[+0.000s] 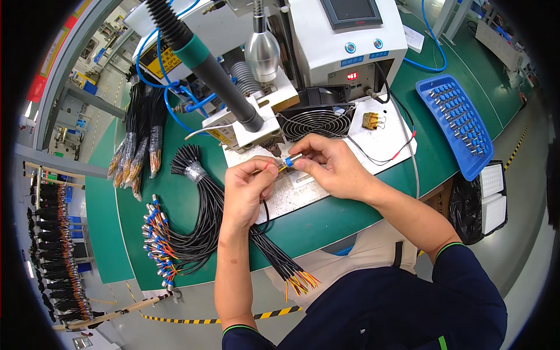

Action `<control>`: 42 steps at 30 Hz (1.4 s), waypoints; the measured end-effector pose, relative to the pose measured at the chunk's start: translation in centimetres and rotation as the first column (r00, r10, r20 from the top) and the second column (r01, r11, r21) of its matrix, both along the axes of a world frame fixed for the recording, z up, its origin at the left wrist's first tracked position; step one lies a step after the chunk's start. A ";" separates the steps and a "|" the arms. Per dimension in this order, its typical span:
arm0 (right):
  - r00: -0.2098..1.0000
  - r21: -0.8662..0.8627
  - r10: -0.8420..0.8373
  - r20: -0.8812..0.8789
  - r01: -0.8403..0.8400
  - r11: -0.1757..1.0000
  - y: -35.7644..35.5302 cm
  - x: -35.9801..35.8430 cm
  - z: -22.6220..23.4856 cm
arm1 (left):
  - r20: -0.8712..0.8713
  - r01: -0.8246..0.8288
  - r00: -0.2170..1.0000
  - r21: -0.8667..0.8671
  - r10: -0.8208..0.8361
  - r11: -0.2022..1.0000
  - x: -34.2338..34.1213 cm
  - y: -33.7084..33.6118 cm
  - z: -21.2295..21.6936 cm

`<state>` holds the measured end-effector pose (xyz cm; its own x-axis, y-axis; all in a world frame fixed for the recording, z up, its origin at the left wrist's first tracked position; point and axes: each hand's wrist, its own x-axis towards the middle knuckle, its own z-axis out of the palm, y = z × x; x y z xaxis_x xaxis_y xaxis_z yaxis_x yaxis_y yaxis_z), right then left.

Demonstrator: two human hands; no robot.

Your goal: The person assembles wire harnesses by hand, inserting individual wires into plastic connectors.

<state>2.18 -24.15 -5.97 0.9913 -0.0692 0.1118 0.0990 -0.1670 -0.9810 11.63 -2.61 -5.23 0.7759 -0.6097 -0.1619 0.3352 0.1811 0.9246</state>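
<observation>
Near the front of the white base plate (271, 201), my two hands meet below the machine's head. My right hand (338, 169) pinches a small connector (293, 160) with a blue body and a silver metal end. Opposite it, my left hand (248, 189) is closed on the thin coloured wires (282, 168) of a black cable (266, 211), red and yellow showing at the fingertips. The wire ends come up to the connector; whether they are joined cannot be seen. Left of my left forearm curves a bundle of black cables (204, 224); blue connectors (156, 248) sit on several ends.
A blue tray (470, 168) of connectors lies at the right. The machine has a dark tube (219, 79), a round fan (318, 122) and a white control box (350, 55). More cables (137, 140) lie at the far left. Loose bare-ended wires (297, 280) overhang the table's front edge.
</observation>
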 end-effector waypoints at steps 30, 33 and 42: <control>0.999 -0.027 -0.015 0.038 0.016 1.000 0.1 0.0 -0.1 | 0.061 -0.030 0.998 0.065 0.026 0.997 -0.5 -0.6 0.0; 0.999 -0.044 -0.015 0.041 0.017 0.999 0.0 0.0 0.2 | 0.058 -0.042 0.998 0.086 0.037 0.995 -0.4 -0.6 -0.2; 0.999 -0.056 -0.022 0.044 0.025 0.998 0.0 0.0 0.2 | 0.047 -0.043 0.998 0.093 0.038 0.995 -0.5 -0.6 -0.1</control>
